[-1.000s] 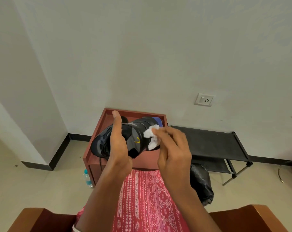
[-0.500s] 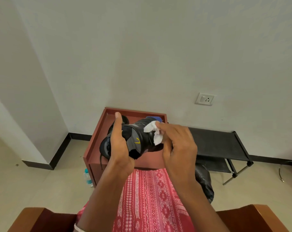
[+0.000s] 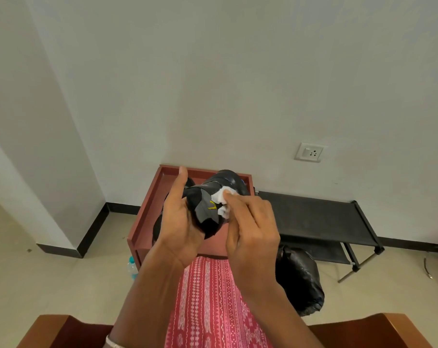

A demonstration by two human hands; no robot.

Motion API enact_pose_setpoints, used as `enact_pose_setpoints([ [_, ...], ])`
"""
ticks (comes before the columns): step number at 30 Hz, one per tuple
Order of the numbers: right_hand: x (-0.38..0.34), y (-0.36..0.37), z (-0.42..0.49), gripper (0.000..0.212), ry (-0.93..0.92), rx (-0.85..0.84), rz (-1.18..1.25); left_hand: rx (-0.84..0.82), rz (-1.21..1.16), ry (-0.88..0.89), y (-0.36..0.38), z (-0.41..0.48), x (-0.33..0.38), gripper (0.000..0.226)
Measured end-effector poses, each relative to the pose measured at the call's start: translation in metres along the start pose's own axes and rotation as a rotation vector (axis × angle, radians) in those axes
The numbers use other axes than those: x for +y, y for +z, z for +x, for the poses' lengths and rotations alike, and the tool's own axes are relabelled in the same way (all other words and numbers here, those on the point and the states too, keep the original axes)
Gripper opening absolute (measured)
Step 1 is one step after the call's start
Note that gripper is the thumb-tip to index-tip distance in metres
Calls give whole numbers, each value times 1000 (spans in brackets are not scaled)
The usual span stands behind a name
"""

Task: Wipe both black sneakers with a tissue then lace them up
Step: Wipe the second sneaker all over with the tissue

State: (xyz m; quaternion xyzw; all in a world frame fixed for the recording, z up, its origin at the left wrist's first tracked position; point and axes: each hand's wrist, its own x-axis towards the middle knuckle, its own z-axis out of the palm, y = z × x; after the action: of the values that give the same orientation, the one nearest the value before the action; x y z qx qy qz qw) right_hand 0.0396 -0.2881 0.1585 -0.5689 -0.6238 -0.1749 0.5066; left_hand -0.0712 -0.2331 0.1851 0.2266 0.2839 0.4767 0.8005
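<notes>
1. Here, the left hand (image 3: 180, 222) grips a black sneaker (image 3: 208, 204), held up over the reddish wooden table (image 3: 142, 222).
2. The right hand (image 3: 250, 234) pinches a white tissue (image 3: 221, 200) against the sneaker's right side.
3. Far right stands a black folding rack (image 3: 313, 217).

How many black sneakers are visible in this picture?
1 for sure: the black sneaker gripped in the left hand above the red table. The dark shape behind that thumb may be a second one, mostly hidden.
</notes>
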Motion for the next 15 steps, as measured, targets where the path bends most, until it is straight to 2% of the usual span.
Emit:
enact_pose_setpoints([
  [3, -12, 5, -7, 26, 6, -10, 59, -50, 4, -12, 3, -3, 5, 76],
  [8, -17, 6, -13, 26, -53, -44, 82, -6, -11, 5, -1, -3, 5, 67],
  [15, 3, 13, 19, 21, -51, 123, -150, -74, -45, 11, 9, -4, 0, 51],
])
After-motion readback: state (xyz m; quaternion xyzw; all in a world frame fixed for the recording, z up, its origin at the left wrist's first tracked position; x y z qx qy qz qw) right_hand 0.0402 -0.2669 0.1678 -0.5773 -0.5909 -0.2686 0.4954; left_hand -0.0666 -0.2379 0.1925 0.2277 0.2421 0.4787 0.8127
